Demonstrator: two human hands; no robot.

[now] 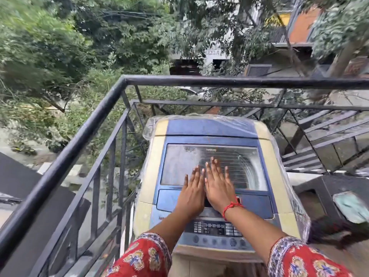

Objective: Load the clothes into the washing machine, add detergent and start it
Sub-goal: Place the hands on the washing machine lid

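A top-loading washing machine (267, 166), cream with a blue top and a clear plastic wrap round its sides, stands on a balcony in front of me. Its glass lid (179, 164) is down. My left hand (192, 191) and my right hand (217, 184) lie flat side by side on the lid's near edge, fingers straight and pointing away from me. A red thread is tied round my right wrist. The control panel (214, 231) with its buttons sits below my wrists. No clothes or detergent are in view.
A black metal railing (95, 114) runs along the left and far side of the balcony, close to the machine. A dark unit (339, 198) stands right of the machine. Trees and buildings lie beyond.
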